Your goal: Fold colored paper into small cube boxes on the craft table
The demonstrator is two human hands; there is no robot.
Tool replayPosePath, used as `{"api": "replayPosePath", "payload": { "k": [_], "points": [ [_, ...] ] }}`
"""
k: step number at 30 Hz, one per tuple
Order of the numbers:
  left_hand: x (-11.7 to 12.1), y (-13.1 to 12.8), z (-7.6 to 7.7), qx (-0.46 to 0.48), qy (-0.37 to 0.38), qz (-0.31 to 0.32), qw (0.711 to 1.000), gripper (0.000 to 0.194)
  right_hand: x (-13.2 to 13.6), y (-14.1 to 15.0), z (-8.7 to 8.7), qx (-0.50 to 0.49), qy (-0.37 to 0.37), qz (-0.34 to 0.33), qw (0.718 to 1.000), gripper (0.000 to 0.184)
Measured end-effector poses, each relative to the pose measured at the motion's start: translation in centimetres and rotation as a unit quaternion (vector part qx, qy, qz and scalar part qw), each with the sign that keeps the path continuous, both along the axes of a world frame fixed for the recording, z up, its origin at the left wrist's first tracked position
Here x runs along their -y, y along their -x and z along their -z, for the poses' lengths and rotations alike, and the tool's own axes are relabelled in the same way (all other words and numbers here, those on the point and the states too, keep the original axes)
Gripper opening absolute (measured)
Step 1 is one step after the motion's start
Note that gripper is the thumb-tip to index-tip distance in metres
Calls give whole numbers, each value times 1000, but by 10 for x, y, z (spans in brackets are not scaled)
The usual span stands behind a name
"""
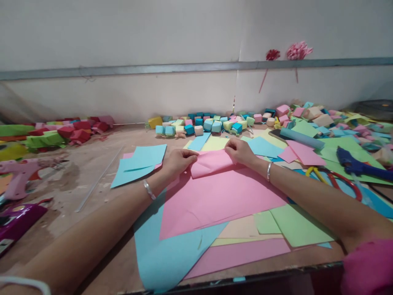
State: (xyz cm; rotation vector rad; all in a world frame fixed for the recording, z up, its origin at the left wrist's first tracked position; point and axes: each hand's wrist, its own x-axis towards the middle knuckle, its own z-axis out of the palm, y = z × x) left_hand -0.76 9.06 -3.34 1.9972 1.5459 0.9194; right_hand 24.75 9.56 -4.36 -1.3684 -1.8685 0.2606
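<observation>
Folded pink paper [211,164] sits right between the two hands from where I'm standing: the left hand [179,164] pinches its left end, the right hand [241,152] pinches its right, and a large pink sheet [224,203] lies just nearer the person.

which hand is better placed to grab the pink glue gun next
Probably the left hand: the pink glue gun lies at far left, nearer it than the right hand, though both hold pink paper.

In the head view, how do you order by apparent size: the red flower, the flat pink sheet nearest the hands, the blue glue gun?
1. Pink sheet
2. Blue glue gun
3. Red flower
</observation>
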Motion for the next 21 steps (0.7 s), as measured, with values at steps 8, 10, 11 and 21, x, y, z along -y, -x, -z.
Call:
{"api": "replayPosePath", "payload": {
  "k": [8,10,11,21],
  "points": [
    [6,-3,-6,-78,-26,48,995,15,0,5,10,106,42,-11,993,11],
    [9,-4,-7,-100,-35,58,993,16,1,5,10,122,46,-12,991,11],
    [10,-5,-8,-111,-42,61,991,19,2,6,9,127,47,-12,991,12],
    [-8,-13,-24,-271,-86,217,934,26,2,8,3,156,49,-29,986,15]
  ]
}}
